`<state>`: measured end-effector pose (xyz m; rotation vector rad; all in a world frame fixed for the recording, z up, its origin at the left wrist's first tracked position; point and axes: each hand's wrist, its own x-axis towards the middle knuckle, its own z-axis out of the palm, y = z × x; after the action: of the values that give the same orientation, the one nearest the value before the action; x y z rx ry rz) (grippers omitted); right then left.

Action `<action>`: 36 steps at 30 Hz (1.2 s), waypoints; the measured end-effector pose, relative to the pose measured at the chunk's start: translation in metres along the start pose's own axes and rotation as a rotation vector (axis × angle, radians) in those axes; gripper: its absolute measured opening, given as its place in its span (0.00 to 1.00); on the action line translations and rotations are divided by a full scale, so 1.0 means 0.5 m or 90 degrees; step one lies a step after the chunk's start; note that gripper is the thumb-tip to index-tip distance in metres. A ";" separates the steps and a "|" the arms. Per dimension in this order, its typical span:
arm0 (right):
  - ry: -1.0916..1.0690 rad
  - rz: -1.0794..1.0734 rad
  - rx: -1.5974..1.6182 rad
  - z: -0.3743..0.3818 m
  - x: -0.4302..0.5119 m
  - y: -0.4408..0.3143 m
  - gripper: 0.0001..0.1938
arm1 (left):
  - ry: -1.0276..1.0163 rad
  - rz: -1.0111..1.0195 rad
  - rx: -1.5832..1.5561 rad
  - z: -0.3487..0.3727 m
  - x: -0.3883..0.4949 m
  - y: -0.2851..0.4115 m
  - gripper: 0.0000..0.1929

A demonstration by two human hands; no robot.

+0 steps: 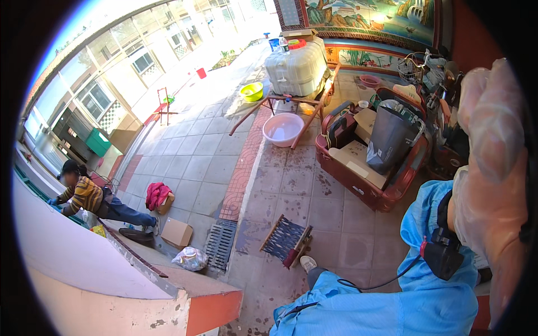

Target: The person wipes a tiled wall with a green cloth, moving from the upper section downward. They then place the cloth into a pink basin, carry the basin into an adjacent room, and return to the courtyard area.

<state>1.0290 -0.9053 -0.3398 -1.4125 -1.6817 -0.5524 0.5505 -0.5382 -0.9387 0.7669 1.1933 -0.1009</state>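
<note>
Very close to the lens at the right edge is my right hand (489,168), raised and wearing a clear plastic glove. It is blurred and partly cut off by the picture's rim, so I cannot tell whether it touches anything. A black strap with a small black-and-red device (441,254) sits at the wrist, over a light-blue sleeve (420,231); a thin black cable runs from it. My left hand is out of view. Before me on the paving stands a low folding stool (286,239) with a dark woven seat, by my shoe (308,263).
A red suitcase (370,191) holds cardboard and a grey bag. A cart (313,101) bears a large white tank (296,69); a pink basin (283,129) lies by it. At left a person (86,195) leans over a ledge, near a carton (176,232) and a drain grate (220,245).
</note>
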 end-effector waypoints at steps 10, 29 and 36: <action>0.010 0.055 0.017 -0.009 0.106 0.356 0.55 | 0.019 -0.093 -0.031 0.007 0.147 0.176 0.11; 0.796 0.822 0.030 0.384 -0.145 0.532 0.25 | -0.074 0.055 0.466 0.240 0.656 1.105 0.14; 0.846 0.857 -0.017 0.450 -0.083 0.494 0.27 | -0.182 0.041 0.560 0.283 0.795 1.302 0.17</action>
<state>1.1908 -0.6890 -0.5409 -1.3046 0.3875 -0.4665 1.1173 -0.0086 -0.9457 1.4966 0.8212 -0.6920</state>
